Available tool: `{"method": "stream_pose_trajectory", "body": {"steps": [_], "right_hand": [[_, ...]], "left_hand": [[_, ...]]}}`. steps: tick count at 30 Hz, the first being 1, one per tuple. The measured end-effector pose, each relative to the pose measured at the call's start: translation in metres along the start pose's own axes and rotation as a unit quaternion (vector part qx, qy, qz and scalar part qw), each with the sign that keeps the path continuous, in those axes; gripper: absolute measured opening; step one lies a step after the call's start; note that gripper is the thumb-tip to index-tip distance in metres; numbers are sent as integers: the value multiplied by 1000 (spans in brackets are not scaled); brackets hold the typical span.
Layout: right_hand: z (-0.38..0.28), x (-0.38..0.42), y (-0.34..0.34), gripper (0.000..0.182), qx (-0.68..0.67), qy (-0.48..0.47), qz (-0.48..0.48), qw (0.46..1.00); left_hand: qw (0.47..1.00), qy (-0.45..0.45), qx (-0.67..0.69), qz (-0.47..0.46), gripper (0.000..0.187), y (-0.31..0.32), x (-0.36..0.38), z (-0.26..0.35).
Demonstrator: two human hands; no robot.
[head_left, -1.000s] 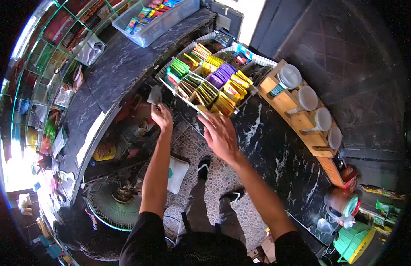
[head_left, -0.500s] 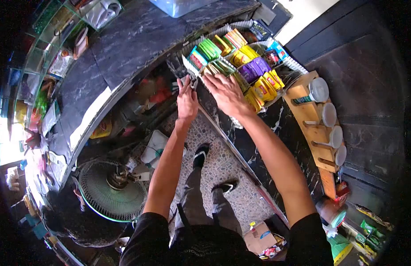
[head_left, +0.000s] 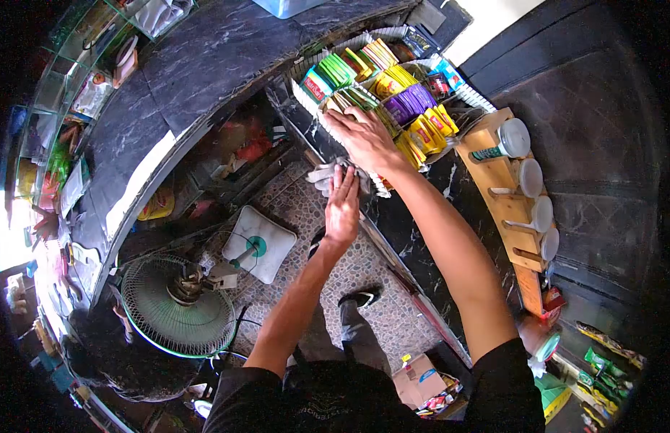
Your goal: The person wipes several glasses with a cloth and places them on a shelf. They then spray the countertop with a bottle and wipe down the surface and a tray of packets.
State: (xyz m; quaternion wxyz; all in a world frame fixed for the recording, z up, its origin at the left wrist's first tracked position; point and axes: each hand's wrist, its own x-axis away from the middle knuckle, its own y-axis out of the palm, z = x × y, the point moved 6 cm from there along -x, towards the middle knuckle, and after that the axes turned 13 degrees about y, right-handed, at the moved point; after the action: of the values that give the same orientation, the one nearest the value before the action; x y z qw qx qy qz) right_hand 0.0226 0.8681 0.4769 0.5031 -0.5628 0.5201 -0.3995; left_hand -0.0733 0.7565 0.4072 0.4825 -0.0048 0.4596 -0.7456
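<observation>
A bunched grey cloth [head_left: 322, 175] lies at the edge of the dark marbled counter [head_left: 440, 216]. My left hand [head_left: 342, 209] presses on it with fingers stretched over the folds. Farther up, my right hand [head_left: 364, 141] rests against the near side of a white basket [head_left: 303, 99], its fingers spread at the rim. Rows of sachets stand in the basket: green ones [head_left: 337, 70], purple ones [head_left: 409, 105] and yellow ones [head_left: 430, 133]. Part of the basket's near side is hidden behind my right hand.
A wooden rack [head_left: 494, 177] with white-lidded jars [head_left: 530, 177] stands right of the basket. Below left are a standing fan [head_left: 177, 307] and a white square base [head_left: 261, 245] on the pebbled floor. A cardboard box [head_left: 421, 382] sits near my feet.
My left hand has slid toward me and to the right along the counter edge, taking the grey cloth along. My right hand stays at the basket, slightly shifted left.
</observation>
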Motion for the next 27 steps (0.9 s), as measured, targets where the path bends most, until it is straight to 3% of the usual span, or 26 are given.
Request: {"method": "stream_pose_trajectory", "body": {"steps": [3,6,9,11,13,14,15,17,18,19,21,23,24,25,27], "right_hand": [[-2,0,-1,69,23,10,-33,999],[-1,3,0,60,18,-8,-11,1000],[-2,3,0,65,15,9,-37,999],[0,2,4,69,-5,17,-44,999],[1,2,7,69,-3,20,-48,999],[-2,3,4,69,-5,21,-46,999],[-4,5,2,68,2,36,-44,998],[-7,5,-1,68,7,54,-38,998],[-7,6,-1,67,8,56,-34,998],[-6,6,1,66,11,59,-32,998],[-2,5,3,66,6,56,-20,998],[-3,5,1,66,-5,51,-23,998],[-3,6,0,68,-4,44,-8,999],[-3,7,0,68,-4,48,-9,999],[-5,7,-4,71,-25,41,4,999]], "left_hand": [[1000,19,10,-21,46,7,16,16],[998,12,54,-14,43,4,28,30],[997,2,75,9,33,-5,23,30],[986,-51,150,48,23,-18,16,18],[994,-61,70,54,14,-33,8,5],[982,-150,95,63,11,-36,5,-12],[962,-237,118,71,10,-39,2,-29],[908,-322,172,203,11,-28,15,-107],[819,-378,306,305,12,-42,9,-124],[695,-420,430,394,14,-53,1,-133],[792,-311,349,392,14,-86,-36,-150],[873,-254,258,326,17,-103,-58,-161],[911,-289,131,263,20,-108,-68,-160],[948,-132,-63,284,35,-116,-86,-142],[974,-16,-115,195,43,-102,-107,-136]]}}
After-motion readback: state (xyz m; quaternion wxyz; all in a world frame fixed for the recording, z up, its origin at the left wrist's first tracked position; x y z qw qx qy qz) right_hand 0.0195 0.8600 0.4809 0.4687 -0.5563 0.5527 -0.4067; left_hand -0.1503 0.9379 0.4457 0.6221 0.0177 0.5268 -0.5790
